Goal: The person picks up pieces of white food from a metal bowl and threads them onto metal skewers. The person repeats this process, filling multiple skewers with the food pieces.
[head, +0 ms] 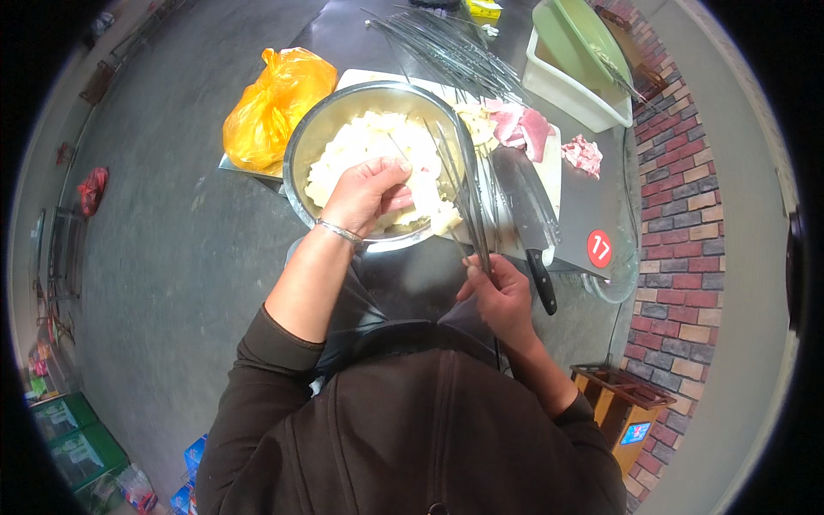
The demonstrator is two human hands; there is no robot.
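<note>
My right hand (499, 286) is closed around a bundle of thin metal skewers (475, 206) that point up and away from me. Pale food pieces (445, 217) sit partway along one skewer, by the bowl's rim. My left hand (370, 190) is over a large stainless steel bowl (299, 158), its thumb and fingers pinched near a skewer; what they pinch is too overexposed to tell. Many pale, cut pieces (351, 145) fill the bowl. Right of it, raw meat slices (531, 132) and more pale pieces (476, 122) lie on a white cutting board (552, 164), with a cleaver (528, 193) near its edge.
A pile of metal skewers (444, 51) lies behind the board. An orange plastic bag (277, 109) stands left of the bowl. At the back right, a green basin (579, 45) leans in a white tub (553, 84). Raw meat scraps (582, 156) rest on the dark table (576, 212).
</note>
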